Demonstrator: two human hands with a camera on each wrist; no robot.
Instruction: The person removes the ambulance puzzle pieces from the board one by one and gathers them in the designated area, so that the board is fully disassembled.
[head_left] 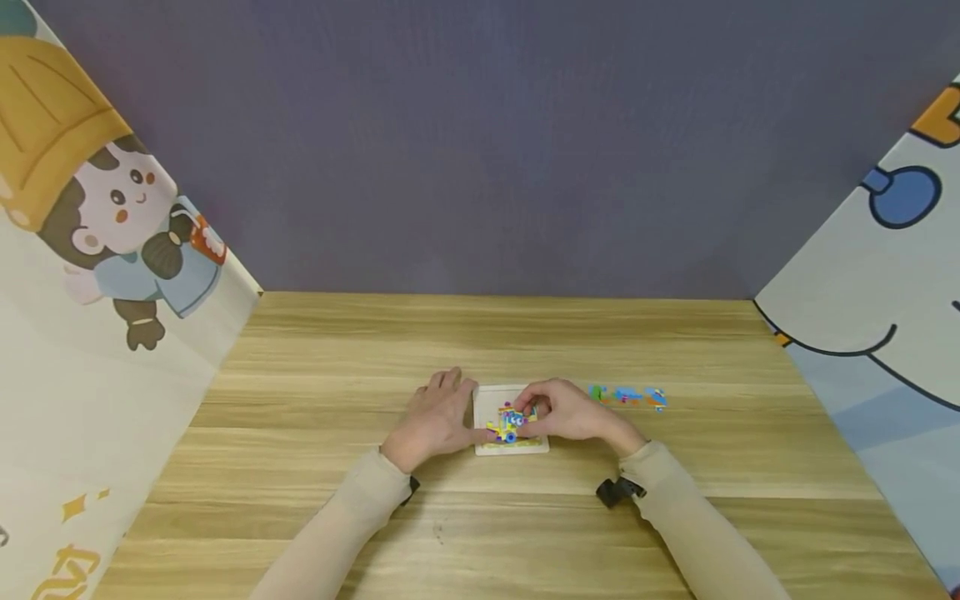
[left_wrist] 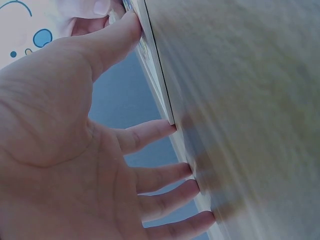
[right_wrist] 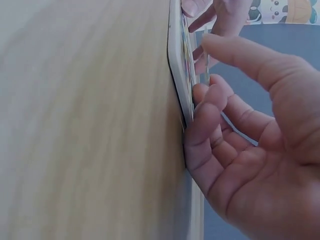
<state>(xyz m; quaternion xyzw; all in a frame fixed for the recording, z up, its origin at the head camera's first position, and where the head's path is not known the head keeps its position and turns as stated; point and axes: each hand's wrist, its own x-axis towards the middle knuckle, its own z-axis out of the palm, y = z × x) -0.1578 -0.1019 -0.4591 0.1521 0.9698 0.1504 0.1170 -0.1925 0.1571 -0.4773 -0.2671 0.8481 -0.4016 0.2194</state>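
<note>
A small white-bordered puzzle board (head_left: 491,398) lies on the table with a colourful picture of a vehicle with eyes (head_left: 511,427) in its lower part. At its left edge my left hand (head_left: 437,418) rests with fingers spread on the tabletop, its thumb reaching onto the board. My right hand (head_left: 567,410) is over the board's right side and pinches a thin puzzle piece (right_wrist: 207,67) between thumb and fingers. The right wrist view shows that piece edge-on, slightly off the board's surface. Its printed face is partly hidden by the fingers.
Several loose blue, green and orange puzzle pieces (head_left: 628,396) lie in a row to the right of the board, beyond the right wrist. A dark partition (head_left: 510,150) stands along the back of the wooden table (head_left: 337,350), with printed panels on both sides.
</note>
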